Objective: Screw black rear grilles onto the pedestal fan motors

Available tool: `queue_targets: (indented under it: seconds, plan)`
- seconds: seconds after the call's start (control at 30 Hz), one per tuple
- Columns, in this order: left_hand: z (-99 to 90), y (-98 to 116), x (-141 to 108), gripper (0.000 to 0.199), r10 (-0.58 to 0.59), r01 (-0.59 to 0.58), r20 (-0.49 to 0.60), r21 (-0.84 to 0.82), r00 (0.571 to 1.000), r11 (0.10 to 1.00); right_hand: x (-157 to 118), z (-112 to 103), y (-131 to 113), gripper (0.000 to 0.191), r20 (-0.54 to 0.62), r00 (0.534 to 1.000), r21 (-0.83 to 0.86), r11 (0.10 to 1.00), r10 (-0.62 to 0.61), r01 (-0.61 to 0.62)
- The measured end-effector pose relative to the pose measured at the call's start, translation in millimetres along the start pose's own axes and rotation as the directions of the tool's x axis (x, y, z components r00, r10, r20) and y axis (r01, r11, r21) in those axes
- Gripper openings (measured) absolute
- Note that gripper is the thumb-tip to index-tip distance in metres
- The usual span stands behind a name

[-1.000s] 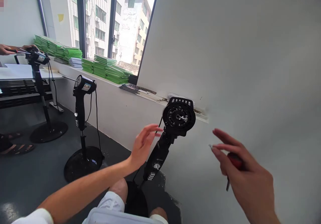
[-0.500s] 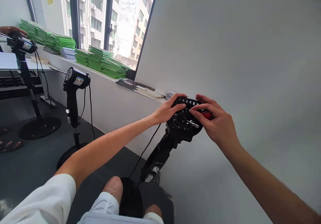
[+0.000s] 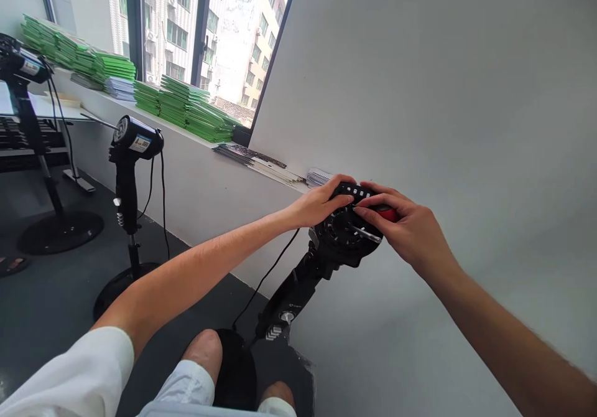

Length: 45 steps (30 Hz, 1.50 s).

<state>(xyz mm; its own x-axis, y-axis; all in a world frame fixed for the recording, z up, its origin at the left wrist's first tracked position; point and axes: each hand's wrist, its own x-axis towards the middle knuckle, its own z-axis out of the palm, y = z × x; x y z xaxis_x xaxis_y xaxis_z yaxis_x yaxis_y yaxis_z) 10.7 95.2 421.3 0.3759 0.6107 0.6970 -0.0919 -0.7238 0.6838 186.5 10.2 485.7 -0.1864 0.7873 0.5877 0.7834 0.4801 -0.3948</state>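
Right hand (image 3: pixel 405 223), fingertips pinched at the round black fan head (image 3: pixel 344 249) by the white wall (image 3: pixel 443 93), cradles a red tool handle (image 3: pixel 388 214); left hand (image 3: pixel 318 208) clasps the head's rim. A slackened clasp could let it swivel.

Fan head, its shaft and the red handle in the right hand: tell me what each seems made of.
Fan head: likely moulded plastic, satin black, slots along top. Shaft: probably polished metal, silvery with a bright glint. Red handle: possibly plastic, evenly coloured; the right hand hides much, finish unclear.
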Motion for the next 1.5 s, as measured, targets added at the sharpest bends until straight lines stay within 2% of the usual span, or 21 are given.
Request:
queue_targets:
  seconds: [0.2, 0.53, 0.63, 0.73, 0.8, 0.87, 0.93, 1.0, 1.07, 1.17, 1.33, 1.43, 1.5]
  plan:
    - [5.0, -12, 3, 0.028, 0.015, -0.017, -0.044, -0.056, 0.999, 0.998, 4, 2, -3, 0.022, 0.014, 1.0, -0.044, 0.999, 0.001, 0.0]
    - [6.2, -14, 7, 0.031, -0.01, 0.007, -0.04, -0.072, 0.999, 0.997, 9, 1, 0, 0.024, 0.037, 0.999, -0.065, 0.998, 0.029, -0.027]
    - [6.9, -18, 4, 0.033, -0.008, 0.001, -0.049, -0.13, 0.999, 0.991, 11, 2, 1, 0.025, 0.051, 0.998, -0.066, 0.997, 0.032, -0.028]
    - [10.6, -25, -7, 0.055, 0.048, -0.07, -0.098, -0.233, 0.994, 0.97, 16, 3, 1, 0.027, 0.064, 0.997, -0.045, 0.998, 0.044, -0.042]
    - [12.9, -28, -15, 0.057, 0.128, -0.162, -0.165, -0.215, 0.978, 0.963, 18, 3, 2, 0.029, 0.072, 0.995, -0.023, 0.998, 0.066, -0.064]
    - [13.3, -29, -18, 0.041, 0.22, -0.244, -0.2, -0.107, 0.955, 0.964, 20, 3, 3, 0.038, 0.069, 0.993, 0.005, 0.995, 0.099, -0.1]
    - [11.9, -26, -18, 0.023, 0.266, -0.268, -0.173, 0.008, 0.948, 0.963, 20, 2, 4, 0.061, 0.053, 0.988, 0.031, 0.989, 0.146, -0.148]
    - [9.8, -20, -15, 0.015, 0.247, -0.239, -0.13, 0.078, 0.96, 0.968, 18, 2, 4, 0.086, 0.047, 0.977, 0.052, 0.976, 0.209, -0.211]
    - [8.4, -13, -12, 0.014, 0.194, -0.181, -0.118, 0.111, 0.974, 0.977, 15, 1, 2, 0.095, 0.062, 0.959, 0.068, 0.958, 0.276, -0.28]
    - [9.1, -8, -10, 0.013, 0.146, -0.129, -0.14, 0.124, 0.979, 0.984, 10, 0, -1, 0.085, 0.084, 0.942, 0.081, 0.94, 0.326, -0.332]
    - [14.4, -7, -12, 0.013, 0.122, -0.105, -0.209, 0.088, 0.97, 0.991, 7, 6, 3, 0.078, 0.06, 0.957, 0.085, 0.954, 0.283, -0.287]
    - [16.3, -6, -13, 0.015, 0.091, -0.076, -0.231, 0.074, 0.969, 0.994, 3, 12, 9, 0.07, -0.017, 0.98, 0.072, 0.978, 0.199, -0.197]
    - [16.3, -5, -13, 0.013, 0.078, -0.062, -0.235, 0.074, 0.969, 0.995, -1, 12, 7, 0.057, -0.147, 0.983, 0.059, 0.993, 0.108, -0.1]
